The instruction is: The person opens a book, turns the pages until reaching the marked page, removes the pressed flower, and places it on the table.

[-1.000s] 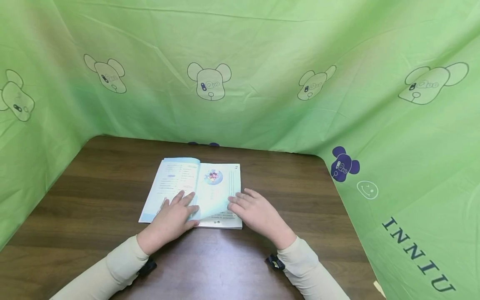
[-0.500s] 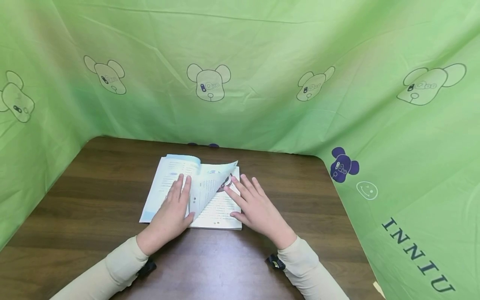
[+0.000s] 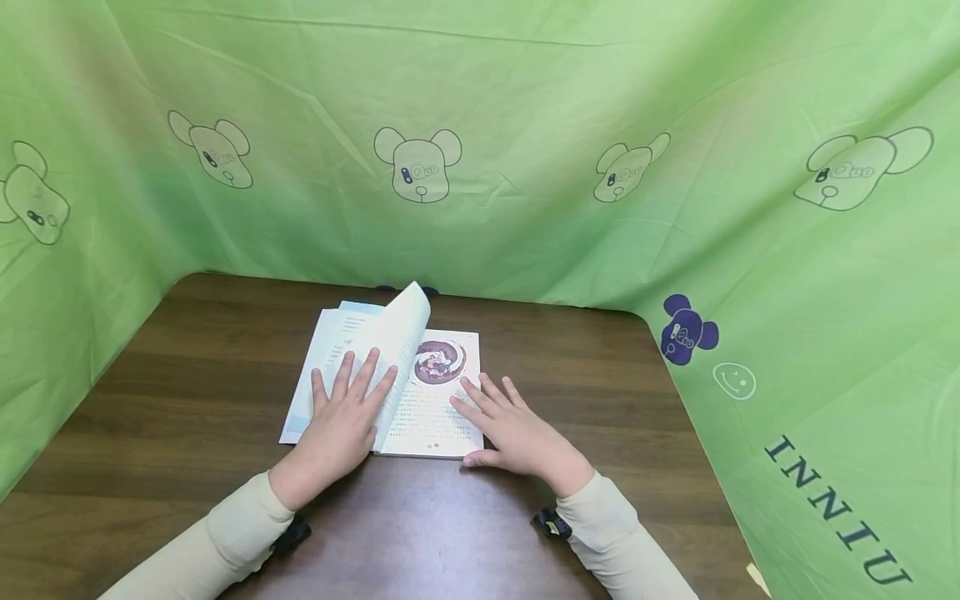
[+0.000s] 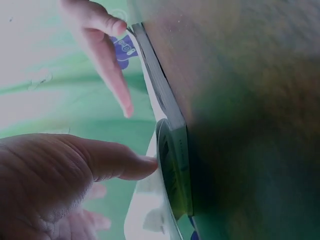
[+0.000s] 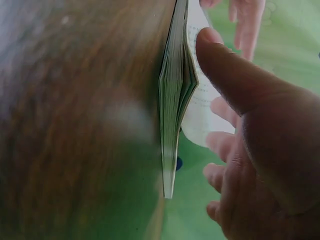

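An open book (image 3: pixel 438 417) lies on the table, its right page showing a round dark red picture above text. One leaf (image 3: pixel 408 321) stands curled up near the spine, leaning left. The left hand (image 3: pixel 337 425), fingers spread, lies on the left pages and against that leaf. On the right page's lower right edge rests the right hand (image 3: pixel 521 433) with spread fingers. In the left wrist view the left thumb (image 4: pixel 125 161) touches the bent pages by the spine (image 4: pixel 181 160). The right wrist view shows the right thumb (image 5: pixel 225 60) beside the page block (image 5: pixel 172 90).
The brown wooden table (image 3: pixel 187 375) extends around the book. A green curtain (image 3: pixel 525 225) with printed bear heads hangs behind and along both sides. Black straps with small devices are at both wrists, the right device (image 3: pixel 551 524) plainly visible.
The leaf has swung from the right side over to the left, uncovering the page with the round picture. The left hand has spread its fingers over it; the right hand has shifted slightly down.
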`<act>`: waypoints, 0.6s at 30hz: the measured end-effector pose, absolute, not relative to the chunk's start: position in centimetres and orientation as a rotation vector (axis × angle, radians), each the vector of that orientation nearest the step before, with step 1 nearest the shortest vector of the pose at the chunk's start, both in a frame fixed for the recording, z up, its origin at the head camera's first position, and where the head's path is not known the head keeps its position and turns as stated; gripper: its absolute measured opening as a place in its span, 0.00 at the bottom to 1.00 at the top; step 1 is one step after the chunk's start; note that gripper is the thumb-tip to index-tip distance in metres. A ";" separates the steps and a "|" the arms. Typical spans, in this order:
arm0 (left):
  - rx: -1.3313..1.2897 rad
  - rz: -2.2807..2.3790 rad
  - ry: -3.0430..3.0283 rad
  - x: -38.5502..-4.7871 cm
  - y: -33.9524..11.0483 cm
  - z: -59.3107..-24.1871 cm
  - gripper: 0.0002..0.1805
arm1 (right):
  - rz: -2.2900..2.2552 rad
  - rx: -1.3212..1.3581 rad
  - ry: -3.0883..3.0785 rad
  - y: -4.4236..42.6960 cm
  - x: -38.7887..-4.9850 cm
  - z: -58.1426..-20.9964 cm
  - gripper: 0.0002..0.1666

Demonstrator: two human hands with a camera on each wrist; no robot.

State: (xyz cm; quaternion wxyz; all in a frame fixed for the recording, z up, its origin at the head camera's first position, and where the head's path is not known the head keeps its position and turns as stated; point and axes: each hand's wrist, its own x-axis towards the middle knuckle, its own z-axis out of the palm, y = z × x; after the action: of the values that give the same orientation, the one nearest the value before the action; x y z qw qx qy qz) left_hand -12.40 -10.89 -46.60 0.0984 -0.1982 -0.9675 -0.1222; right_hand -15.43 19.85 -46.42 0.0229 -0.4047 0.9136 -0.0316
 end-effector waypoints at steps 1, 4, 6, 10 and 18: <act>-0.600 -0.353 -2.862 -12.4 -11.0 -46.6 0.48 | -0.107 -1.262 2.817 19.9 -15.4 -46.5 0.54; -0.662 -0.351 -2.859 -12.6 -11.2 -46.5 0.42 | -0.117 -1.277 2.792 19.9 -15.4 -46.5 0.53; -0.721 -0.346 -2.859 -12.6 -11.4 -46.5 0.40 | -0.110 -1.283 2.783 19.9 -15.4 -46.5 0.52; -0.850 -0.339 -2.898 -12.8 -11.7 -46.5 0.38 | -0.092 -1.279 2.763 19.9 -15.4 -46.5 0.50; -0.921 -0.327 -3.078 -12.8 -12.0 -46.3 0.31 | -0.086 -1.269 2.739 19.9 -15.4 -46.8 0.44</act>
State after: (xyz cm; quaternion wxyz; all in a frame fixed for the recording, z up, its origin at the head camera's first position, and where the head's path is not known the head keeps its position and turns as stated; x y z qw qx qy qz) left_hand -12.82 -11.99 -46.30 -0.0440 -0.2848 -0.9522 -0.1011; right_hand -15.41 19.91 -46.75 0.0607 -0.4195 0.9053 -0.0286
